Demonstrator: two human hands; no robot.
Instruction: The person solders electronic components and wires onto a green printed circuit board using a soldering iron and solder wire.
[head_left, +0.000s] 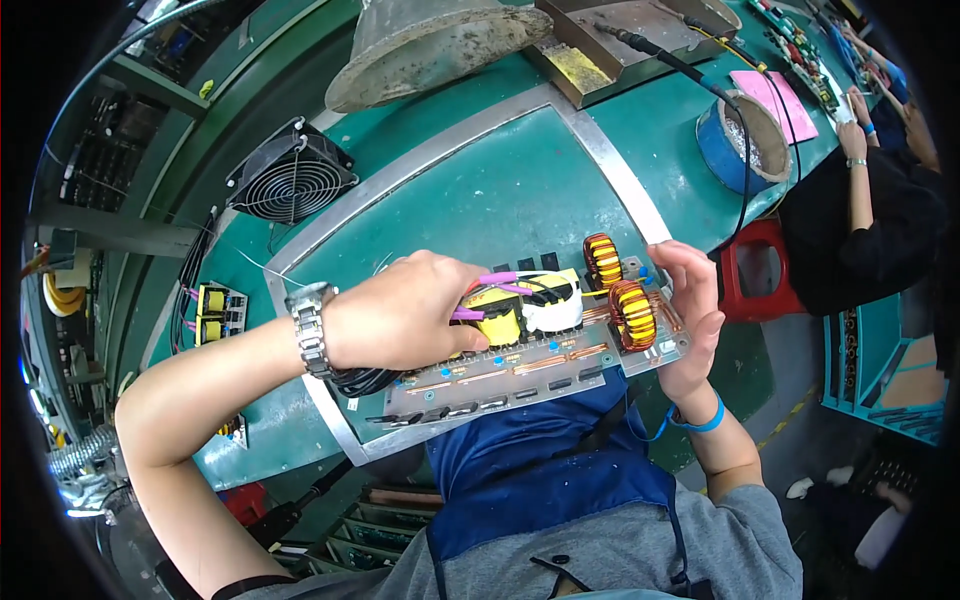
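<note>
A grey circuit board [520,375] lies at the near edge of the green bench, over my blue apron. It carries a yellow transformer [505,318], a white-taped one beside it, and two orange copper-wound coils [632,312]. My left hand [395,312], with a metal wristwatch, is closed on the yellow transformer and its pink-sleeved wires. My right hand [692,305], with a blue wrist strap, grips the board's right edge next to the coils. What lies under my left palm is hidden.
A black fan [292,180] sits at the back left, a grey cone-shaped hood [430,45] behind it. A blue tape roll [742,140] and a black cable lie at the right. Another person in black works at the far right, beside a red stool [752,270].
</note>
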